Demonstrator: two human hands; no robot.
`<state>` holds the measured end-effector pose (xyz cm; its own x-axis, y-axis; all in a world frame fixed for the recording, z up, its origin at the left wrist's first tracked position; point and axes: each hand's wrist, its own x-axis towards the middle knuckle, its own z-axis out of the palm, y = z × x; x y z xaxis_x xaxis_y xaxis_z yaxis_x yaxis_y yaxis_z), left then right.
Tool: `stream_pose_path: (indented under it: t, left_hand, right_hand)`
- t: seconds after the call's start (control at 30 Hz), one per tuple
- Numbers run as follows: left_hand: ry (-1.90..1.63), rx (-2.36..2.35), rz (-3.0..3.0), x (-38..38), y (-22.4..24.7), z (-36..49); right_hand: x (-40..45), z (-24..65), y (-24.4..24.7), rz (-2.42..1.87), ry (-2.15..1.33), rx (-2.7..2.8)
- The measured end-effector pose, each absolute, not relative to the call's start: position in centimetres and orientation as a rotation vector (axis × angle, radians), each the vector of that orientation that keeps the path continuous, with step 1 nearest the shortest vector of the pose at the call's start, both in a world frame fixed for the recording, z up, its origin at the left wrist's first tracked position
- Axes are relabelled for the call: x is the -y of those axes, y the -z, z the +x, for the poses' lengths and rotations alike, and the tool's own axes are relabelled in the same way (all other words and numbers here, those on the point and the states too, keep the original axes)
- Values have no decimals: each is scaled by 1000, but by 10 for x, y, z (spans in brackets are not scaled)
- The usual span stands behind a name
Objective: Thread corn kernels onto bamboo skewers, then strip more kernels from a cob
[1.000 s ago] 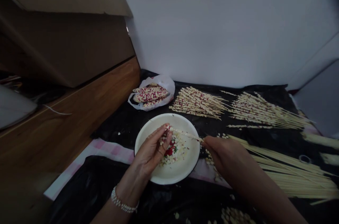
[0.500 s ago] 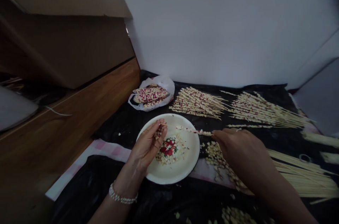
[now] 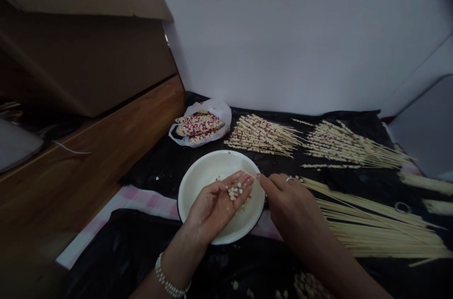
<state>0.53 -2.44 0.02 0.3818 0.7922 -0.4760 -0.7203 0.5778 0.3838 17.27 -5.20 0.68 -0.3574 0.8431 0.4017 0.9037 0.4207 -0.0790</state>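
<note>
My left hand [image 3: 222, 202] is palm up over the white bowl [image 3: 193, 181], its fingers partly curled around several pale kernels [image 3: 235, 191] in the palm. Close to its fingertips, at the bowl's right rim, my right hand [image 3: 288, 200] has its fingers pinched together; a thin bit of stick seems to show at the fingertips, mostly hidden. Behind lie two piles of kernel-threaded skewers, one in the middle [image 3: 262, 134] and one at the right [image 3: 336, 145].
A plastic bag [image 3: 222, 112] holds speckled corn cobs [image 3: 198, 127]. Bare sticks [image 3: 385, 237] lie at the right, near a small ring [image 3: 402, 207]. Loose kernels [image 3: 309, 285] sit at the front. A cardboard box [image 3: 88, 58] stands at the left on wood.
My left hand has moved right and turned its palm up, showing the kernels. My right hand has moved left and closer to it; the threaded skewer between them no longer shows.
</note>
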Motion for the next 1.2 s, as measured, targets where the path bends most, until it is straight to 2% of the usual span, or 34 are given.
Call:
stream_pose_path:
  t: [0.2,0.33,0.63,1.2]
  left_hand:
    - [-981,-735,327,27,7,1]
    - [-1010,-767,393,28,8,2]
    - [-965,-725,280,23,13,-3]
    - [-1044,-818,347,23,15,0]
  right_hand:
    - [55,171,-12,-1526,82,2304]
    - [56,171,-9,-1508,121,2271]
    - [54,170,-9,-1549,56,2292]
    - [59,167,-7,-1404,180,2254]
